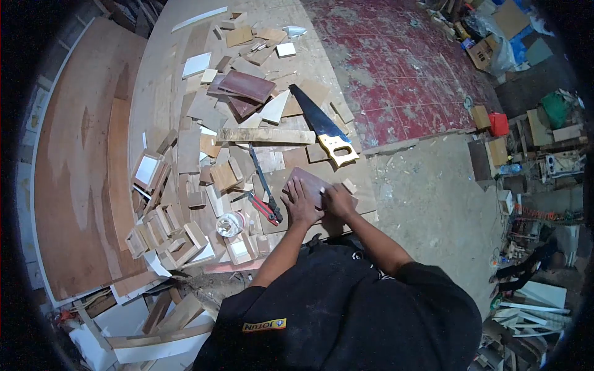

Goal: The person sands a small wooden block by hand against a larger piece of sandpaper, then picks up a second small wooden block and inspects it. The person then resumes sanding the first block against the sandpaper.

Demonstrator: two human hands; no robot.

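A reddish-brown wooden board (312, 179) lies on the near edge of the workbench, in front of my body. My left hand (301, 203) rests flat on its left part with the fingers spread. Over the right part of the board, my right hand (338, 201) is closed with the fingers curled. A small pale spot shows at its fingertips, too small to name. Just beyond the board lies a hand saw (318, 117) with a yellow handle. Left of my left hand are red-handled pliers (264, 209) and a long dark metal tool (261, 176).
Wood offcuts cover much of the bench (158, 68). A long wooden strip (266, 135) lies across the middle, and an open white tub (230, 224) stands at the near left. Large plywood sheets (74, 154) lean at left. Cluttered shelves (544, 161) line the right.
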